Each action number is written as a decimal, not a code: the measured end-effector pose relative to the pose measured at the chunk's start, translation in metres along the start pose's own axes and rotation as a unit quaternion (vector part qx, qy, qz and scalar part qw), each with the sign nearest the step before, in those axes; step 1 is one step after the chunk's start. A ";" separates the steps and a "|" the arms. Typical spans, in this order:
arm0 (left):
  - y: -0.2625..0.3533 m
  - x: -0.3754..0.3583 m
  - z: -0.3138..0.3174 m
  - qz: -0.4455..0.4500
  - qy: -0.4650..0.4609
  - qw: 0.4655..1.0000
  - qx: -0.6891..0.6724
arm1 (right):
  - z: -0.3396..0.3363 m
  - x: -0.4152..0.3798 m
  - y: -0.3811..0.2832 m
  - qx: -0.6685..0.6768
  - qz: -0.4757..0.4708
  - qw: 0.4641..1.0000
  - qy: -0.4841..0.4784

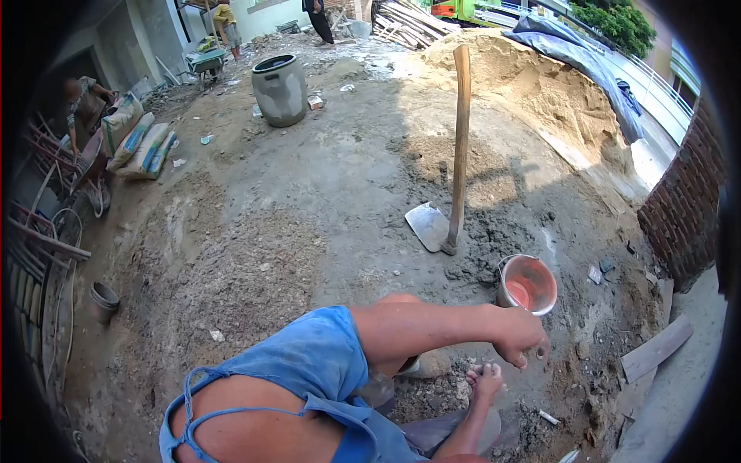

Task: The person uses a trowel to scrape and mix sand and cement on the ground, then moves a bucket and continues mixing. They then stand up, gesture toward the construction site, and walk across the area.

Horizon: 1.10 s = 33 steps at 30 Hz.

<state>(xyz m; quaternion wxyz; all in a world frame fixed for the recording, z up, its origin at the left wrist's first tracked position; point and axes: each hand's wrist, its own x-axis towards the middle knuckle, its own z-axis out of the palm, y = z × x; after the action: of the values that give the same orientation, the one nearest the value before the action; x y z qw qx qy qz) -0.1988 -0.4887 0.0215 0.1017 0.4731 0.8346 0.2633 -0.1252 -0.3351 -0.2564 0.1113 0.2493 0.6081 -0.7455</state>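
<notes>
Two bare hands, the wearer's own, work low over wet, lumpy grey ground. The left hand (522, 337) reaches across from a blue cloth garment (301, 359), palm down, fingers loosely bent; its underside is hidden, so I cannot tell whether it grips anything. Below it, the right hand (485, 382) is turned up with curled, dirt-marked fingers; whether something small sits in them is unclear.

Just beyond the left hand stands one round bucket with a pale outside and reddish inside (529, 284), its near rim overlapped by the hand; contact cannot be judged. Farther beyond is one hoe with a long wooden handle (461, 139) and flat metal blade. Below the hands lies one small white stick (549, 417).

Well apart to the left of the hands are one grey-smeared barrel (280, 92), one small grey bucket (104, 299) and a few stacked sacks (139, 147), overlapping and hard to count. Three other people are partly visible: one crouched (89, 108) and two standing, one cut off by the top edge (318, 21).
</notes>
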 end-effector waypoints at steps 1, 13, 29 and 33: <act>-0.001 0.002 -0.004 0.002 -0.010 1.000 0.007 | 0.001 0.001 -0.002 -0.001 0.001 1.000 -0.002; -0.011 -0.007 -0.004 -0.009 -0.090 0.996 -0.013 | -0.006 0.006 -0.012 0.020 -0.012 0.999 0.022; -0.012 -0.005 -0.004 -0.048 -0.117 0.991 -0.039 | -0.010 0.016 -0.002 0.020 -0.019 0.999 0.034; -0.017 -0.003 0.001 -0.026 -0.108 0.994 -0.025 | -0.011 0.013 -0.004 0.019 -0.026 0.999 0.038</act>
<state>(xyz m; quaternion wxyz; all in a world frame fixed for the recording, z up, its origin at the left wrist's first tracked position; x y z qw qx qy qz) -0.2095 -0.4983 0.0113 0.2095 0.4738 0.8242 0.2285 -0.1354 -0.3221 -0.2611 0.0635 0.2635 0.6038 -0.7496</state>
